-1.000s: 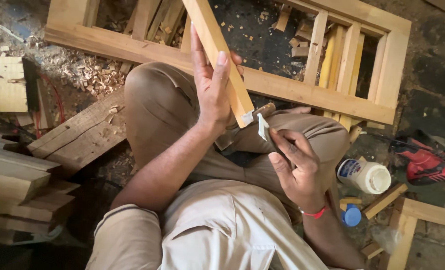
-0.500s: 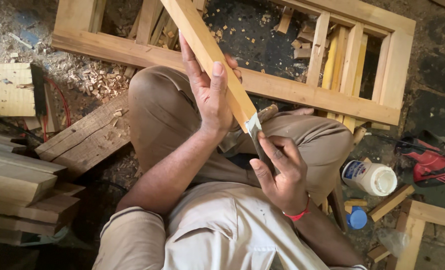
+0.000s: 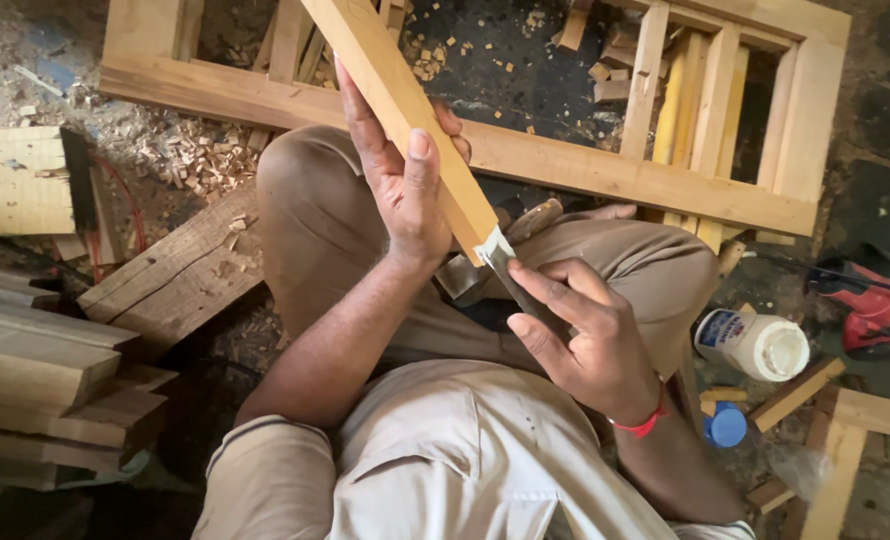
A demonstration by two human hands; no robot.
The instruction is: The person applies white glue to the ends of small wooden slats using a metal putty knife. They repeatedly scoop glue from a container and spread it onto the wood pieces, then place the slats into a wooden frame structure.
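The left hand (image 3: 405, 190) grips a long wooden bar (image 3: 405, 110) slanting above the knees, the right hand (image 3: 585, 335) presses a flat blade (image 3: 505, 270) against its pale lower end, and an open white jar (image 3: 755, 343) lies on the floor, contents indiscernible.

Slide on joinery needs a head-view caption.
Left hand steadies a wooden bar; right hand presses a chisel at its end.

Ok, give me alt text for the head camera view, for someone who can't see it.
A seated person's left hand grips a long wooden bar while the right hand presses a flat metal blade to its whitish lower end. Around them lie a wooden frame, stacked boards, wood shavings, a white jar, a blue cap and a red power tool.
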